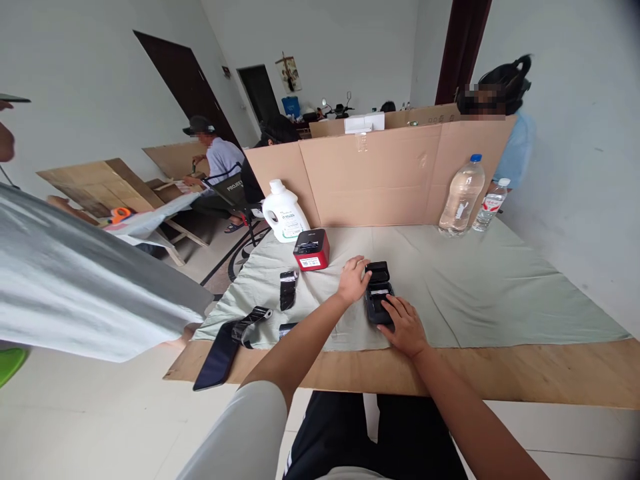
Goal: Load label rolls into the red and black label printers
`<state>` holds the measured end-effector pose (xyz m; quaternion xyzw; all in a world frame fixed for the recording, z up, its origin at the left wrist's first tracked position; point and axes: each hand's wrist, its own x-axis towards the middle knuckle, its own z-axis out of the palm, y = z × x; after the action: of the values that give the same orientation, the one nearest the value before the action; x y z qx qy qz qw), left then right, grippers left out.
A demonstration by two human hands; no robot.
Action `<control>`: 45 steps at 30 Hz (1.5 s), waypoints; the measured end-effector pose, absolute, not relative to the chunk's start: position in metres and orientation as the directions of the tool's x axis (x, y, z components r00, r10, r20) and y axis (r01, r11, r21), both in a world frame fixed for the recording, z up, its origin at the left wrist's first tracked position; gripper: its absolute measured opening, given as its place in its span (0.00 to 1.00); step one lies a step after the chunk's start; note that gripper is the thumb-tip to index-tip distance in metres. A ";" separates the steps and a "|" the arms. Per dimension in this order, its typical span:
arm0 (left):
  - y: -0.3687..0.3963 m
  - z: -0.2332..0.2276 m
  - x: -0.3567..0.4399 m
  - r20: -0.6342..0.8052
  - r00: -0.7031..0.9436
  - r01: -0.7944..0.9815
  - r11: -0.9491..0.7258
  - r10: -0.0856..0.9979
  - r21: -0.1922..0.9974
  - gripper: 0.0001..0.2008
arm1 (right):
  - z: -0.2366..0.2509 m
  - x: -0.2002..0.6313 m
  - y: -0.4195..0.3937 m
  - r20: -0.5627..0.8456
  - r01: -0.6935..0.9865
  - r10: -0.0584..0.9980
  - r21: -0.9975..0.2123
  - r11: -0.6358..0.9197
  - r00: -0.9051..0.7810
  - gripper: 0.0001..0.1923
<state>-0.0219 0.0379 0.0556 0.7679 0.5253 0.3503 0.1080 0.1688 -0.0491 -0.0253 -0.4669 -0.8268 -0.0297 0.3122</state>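
A small black portable printer (379, 308) lies on the cloth in front of me, its lid (378, 271) flipped up. Something white shows in its paper bay. My left hand (354, 279) is at the left edge of the lid, with fingers and thumb bent against it. My right hand (406, 327) grips the lower right side of the printer, fingers over its body and thumb at the near edge. To the left lie a black strip roll (288, 291), a longer unrolled black strip (250, 324) and another small roll (286, 330), partly hidden by my left forearm.
Behind the rolls stand a red-and-black box-shaped device (313, 250) and a white jug (286, 212). A cardboard partition (370, 180) closes the far side. Two water bottles (462, 197) stand back right. A dark phone (217, 357) overhangs the front-left edge. Other people sit beyond.
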 end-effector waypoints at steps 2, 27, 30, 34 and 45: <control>0.053 0.059 -0.017 0.356 0.183 0.749 -0.364 0.917 0.554 0.19 | -0.025 0.169 -0.050 0.550 0.798 0.756 -0.245 0.551 -0.354 0.29; -0.031 -0.010 -0.011 0.214 0.262 0.580 -0.331 0.941 0.745 0.32 | -0.045 0.168 -0.037 0.498 0.770 0.833 -0.423 0.478 -0.243 0.50; -0.027 -0.009 -0.011 0.216 0.299 0.571 -0.356 0.930 0.740 0.34 | -0.046 0.168 -0.038 0.527 0.770 0.822 -0.426 0.475 -0.215 0.50; -0.025 -0.005 -0.014 0.259 0.342 0.573 -0.419 0.903 0.704 0.34 | -0.042 0.167 -0.039 0.519 0.793 0.828 -0.403 0.456 -0.212 0.48; -0.028 0.000 -0.014 0.372 0.386 0.694 -0.532 0.844 0.485 0.30 | -0.044 0.166 -0.037 0.531 0.843 0.826 -0.344 0.413 -0.188 0.42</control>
<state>-0.0145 -0.0281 -0.0001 0.8230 0.4673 0.2976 0.1257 0.1661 -0.0371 -0.0439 -0.5414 -0.7707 -0.0126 0.3359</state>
